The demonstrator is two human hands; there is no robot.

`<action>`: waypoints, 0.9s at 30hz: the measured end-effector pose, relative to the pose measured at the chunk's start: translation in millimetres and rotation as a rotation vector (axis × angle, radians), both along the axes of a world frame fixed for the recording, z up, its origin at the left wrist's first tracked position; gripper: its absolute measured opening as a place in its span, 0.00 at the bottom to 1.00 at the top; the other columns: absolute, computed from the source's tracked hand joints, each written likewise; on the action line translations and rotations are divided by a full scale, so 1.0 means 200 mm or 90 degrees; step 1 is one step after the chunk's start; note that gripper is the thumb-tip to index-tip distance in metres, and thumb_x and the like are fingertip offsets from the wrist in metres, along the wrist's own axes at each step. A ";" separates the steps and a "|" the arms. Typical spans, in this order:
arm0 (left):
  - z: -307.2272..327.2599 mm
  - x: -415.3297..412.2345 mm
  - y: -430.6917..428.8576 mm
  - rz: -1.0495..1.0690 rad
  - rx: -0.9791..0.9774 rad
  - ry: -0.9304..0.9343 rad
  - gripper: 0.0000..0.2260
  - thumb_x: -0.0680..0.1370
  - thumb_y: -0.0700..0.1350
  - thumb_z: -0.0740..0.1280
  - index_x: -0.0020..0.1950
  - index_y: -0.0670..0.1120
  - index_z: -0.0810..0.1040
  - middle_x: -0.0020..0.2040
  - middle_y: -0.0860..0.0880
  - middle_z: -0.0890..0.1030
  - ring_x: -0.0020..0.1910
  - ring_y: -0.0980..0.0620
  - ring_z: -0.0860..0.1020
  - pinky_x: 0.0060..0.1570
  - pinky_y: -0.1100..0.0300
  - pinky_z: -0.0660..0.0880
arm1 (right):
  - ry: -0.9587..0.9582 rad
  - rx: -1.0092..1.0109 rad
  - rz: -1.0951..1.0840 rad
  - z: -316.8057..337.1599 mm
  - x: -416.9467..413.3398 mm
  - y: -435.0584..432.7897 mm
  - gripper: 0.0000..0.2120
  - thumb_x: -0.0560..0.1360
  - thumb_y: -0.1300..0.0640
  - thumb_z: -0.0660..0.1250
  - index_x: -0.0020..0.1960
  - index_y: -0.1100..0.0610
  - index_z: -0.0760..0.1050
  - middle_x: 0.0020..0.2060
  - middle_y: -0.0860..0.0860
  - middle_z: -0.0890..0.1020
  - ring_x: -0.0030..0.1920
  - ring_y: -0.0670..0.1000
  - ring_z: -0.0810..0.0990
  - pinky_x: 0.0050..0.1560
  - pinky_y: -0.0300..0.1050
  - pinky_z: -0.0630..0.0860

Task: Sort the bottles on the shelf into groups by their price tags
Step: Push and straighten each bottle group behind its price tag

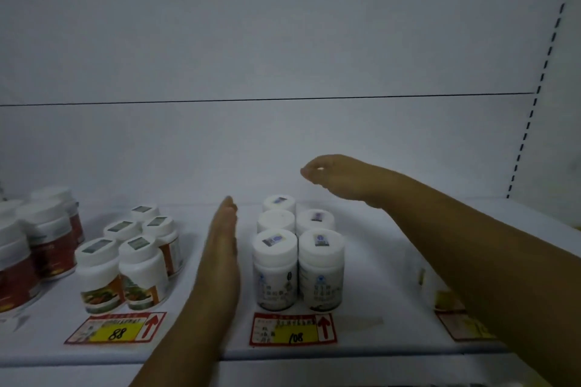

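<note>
1. Left hand (221,248): flat, fingers straight and pressed together, turned on its edge low over the shelf (377,261). It holds nothing. Whether it touches the shelf, I cannot tell.
2. Just right of the left hand: white-label bottles (297,261), 5 pcs, upright, in 2 rows going back (3 + 2). They have white caps, most w/ a small blue sticker on top. The label text is blurred, not readable. A narrow gap shows between the hand and the nearest bottle.
3. In front of this group, right of the left wrist: 108 tag (294,328). It has a red border and a yellow field w/ handwritten "108". A red arrow points up to the bottles.
4. Left of the left hand, apart from it: orange-label bottles (125,264), 5 pcs, upright. They have white caps w/ a greyish sticker and a picture on the label. The brand is not readable.
5. In front of them: 88 tag (116,328), same style, handwritten "88", red arrow up.
6. Further left: red-label bottles (47,245) w/ white caps, partly cut by the frame edge.
7. Right hand (327,173): in the air above and behind the white-label bottles, fingers bent down. A small white spot shows at the fingertips; if the hand pinches sth, I cannot tell.
8. Under the right forearm: third tag (465,328), mostly hidden, number not readable.
</note>
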State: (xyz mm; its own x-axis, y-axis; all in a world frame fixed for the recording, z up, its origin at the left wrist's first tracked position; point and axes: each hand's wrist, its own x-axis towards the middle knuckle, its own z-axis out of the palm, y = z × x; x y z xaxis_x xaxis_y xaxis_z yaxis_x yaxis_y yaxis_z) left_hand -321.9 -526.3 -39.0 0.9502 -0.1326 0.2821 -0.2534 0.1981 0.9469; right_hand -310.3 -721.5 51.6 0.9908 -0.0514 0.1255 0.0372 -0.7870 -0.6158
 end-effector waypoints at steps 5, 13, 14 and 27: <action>0.23 -0.23 -0.07 -0.024 -0.234 -0.213 0.20 0.72 0.56 0.55 0.62 0.54 0.70 0.55 0.66 0.81 0.62 0.64 0.74 0.58 0.69 0.71 | -0.229 0.100 -0.151 0.05 -0.39 -0.34 0.15 0.74 0.41 0.60 0.57 0.46 0.74 0.53 0.44 0.76 0.47 0.41 0.74 0.39 0.35 0.66; 0.03 -0.46 -0.76 -0.261 0.166 -0.023 0.32 0.76 0.39 0.65 0.75 0.56 0.55 0.76 0.52 0.59 0.70 0.51 0.63 0.57 0.63 0.64 | -0.082 0.107 -0.105 -0.34 -0.73 -0.68 0.26 0.69 0.42 0.67 0.66 0.41 0.66 0.60 0.40 0.74 0.53 0.35 0.73 0.46 0.31 0.69; 0.03 -0.45 -0.80 -0.281 0.194 0.006 0.35 0.75 0.35 0.65 0.76 0.54 0.52 0.77 0.50 0.58 0.67 0.50 0.66 0.55 0.64 0.68 | -0.049 0.099 -0.089 -0.37 -0.75 -0.72 0.30 0.67 0.43 0.70 0.67 0.39 0.65 0.62 0.40 0.73 0.54 0.34 0.73 0.47 0.31 0.70; -0.01 -0.39 -0.96 -0.272 0.353 0.020 0.41 0.73 0.28 0.63 0.77 0.49 0.42 0.77 0.45 0.57 0.69 0.44 0.66 0.61 0.52 0.72 | -0.006 0.017 -0.027 -0.46 -0.73 -0.78 0.32 0.66 0.53 0.75 0.66 0.44 0.67 0.61 0.44 0.76 0.55 0.44 0.76 0.57 0.43 0.75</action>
State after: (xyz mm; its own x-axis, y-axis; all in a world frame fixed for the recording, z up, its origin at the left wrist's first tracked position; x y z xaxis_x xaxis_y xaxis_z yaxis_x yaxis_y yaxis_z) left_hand -400.4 -718.1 -40.5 0.7894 -0.6127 0.0378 -0.2313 -0.2399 0.9428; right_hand -455.5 -876.8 -39.5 0.9864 -0.0972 0.1328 0.0097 -0.7712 -0.6365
